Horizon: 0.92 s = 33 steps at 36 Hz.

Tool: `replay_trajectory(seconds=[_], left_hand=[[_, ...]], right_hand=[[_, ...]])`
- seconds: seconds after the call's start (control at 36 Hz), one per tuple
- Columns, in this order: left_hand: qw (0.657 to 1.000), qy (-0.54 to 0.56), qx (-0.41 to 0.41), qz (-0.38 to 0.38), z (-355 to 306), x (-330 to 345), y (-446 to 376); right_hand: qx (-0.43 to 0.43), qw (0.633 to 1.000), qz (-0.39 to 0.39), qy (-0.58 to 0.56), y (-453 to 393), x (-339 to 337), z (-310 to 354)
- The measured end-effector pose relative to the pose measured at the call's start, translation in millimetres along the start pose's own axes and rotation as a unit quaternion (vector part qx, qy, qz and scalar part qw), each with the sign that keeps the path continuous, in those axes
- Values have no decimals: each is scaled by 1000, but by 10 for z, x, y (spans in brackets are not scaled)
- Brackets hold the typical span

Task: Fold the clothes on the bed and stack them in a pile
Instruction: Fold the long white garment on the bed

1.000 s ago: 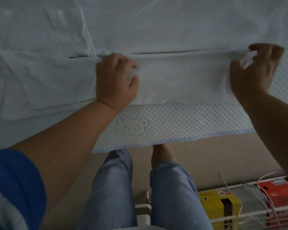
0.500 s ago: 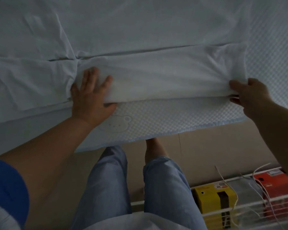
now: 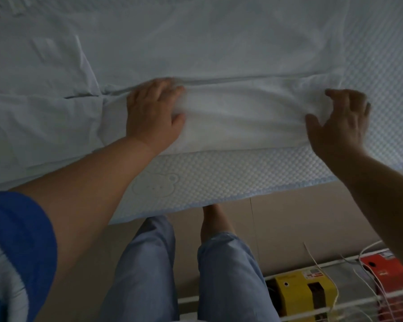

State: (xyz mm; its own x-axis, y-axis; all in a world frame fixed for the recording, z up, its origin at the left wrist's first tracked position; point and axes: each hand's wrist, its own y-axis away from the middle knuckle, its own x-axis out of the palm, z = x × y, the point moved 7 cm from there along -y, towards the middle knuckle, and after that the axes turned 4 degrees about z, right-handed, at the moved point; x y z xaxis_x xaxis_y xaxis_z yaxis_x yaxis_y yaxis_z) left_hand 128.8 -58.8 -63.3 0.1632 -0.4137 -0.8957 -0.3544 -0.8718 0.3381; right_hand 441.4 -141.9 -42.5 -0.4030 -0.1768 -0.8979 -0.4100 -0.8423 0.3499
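Observation:
A large white garment (image 3: 219,43) lies spread across the bed, its near side folded over into a long flap (image 3: 242,117). My left hand (image 3: 153,117) presses on the flap's left end, fingers stretched toward its far edge and thumb out to the right. My right hand (image 3: 340,119) is at the flap's right end with curled fingers, and cloth bunches between thumb and fingertips. A sleeve-like part of the garment (image 3: 44,112) lies to the left of my left hand.
The bed carries a white quilted mat (image 3: 230,177) with a blue border and an embossed bear (image 3: 156,184); its edge runs just in front of my legs. On the floor at lower right, a white wire rack (image 3: 335,305) holds a yellow box (image 3: 298,293) and a red box (image 3: 396,275).
Both hands have moved from the flap's near edge up toward its far edge. My right hand went from resting low at the corner to curling over the flap's right end.

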Motion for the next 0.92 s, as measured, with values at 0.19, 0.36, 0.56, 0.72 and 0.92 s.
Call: replay_trajectory(seconds=[0.19, 0.36, 0.56, 0.72, 0.92], left_hand=[[999, -19, -27, 39, -48, -73, -414], [988, 123, -20, 95, -110, -117, -496], [947, 126, 4, 296, -239, -53, -588], [925, 117, 42, 359, -637, -24, -831], [926, 142, 99, 336, -1469, 117, -1047]], right_hand=[[-107, 985, 38, 132, -521, -44, 219], [-127, 975, 117, 142, -721, -194, 161], [23, 936, 249, -250, -747, -207, -160], [80, 854, 230, -460, -774, -192, -216], [40, 797, 258, -545, -685, -257, -47]])
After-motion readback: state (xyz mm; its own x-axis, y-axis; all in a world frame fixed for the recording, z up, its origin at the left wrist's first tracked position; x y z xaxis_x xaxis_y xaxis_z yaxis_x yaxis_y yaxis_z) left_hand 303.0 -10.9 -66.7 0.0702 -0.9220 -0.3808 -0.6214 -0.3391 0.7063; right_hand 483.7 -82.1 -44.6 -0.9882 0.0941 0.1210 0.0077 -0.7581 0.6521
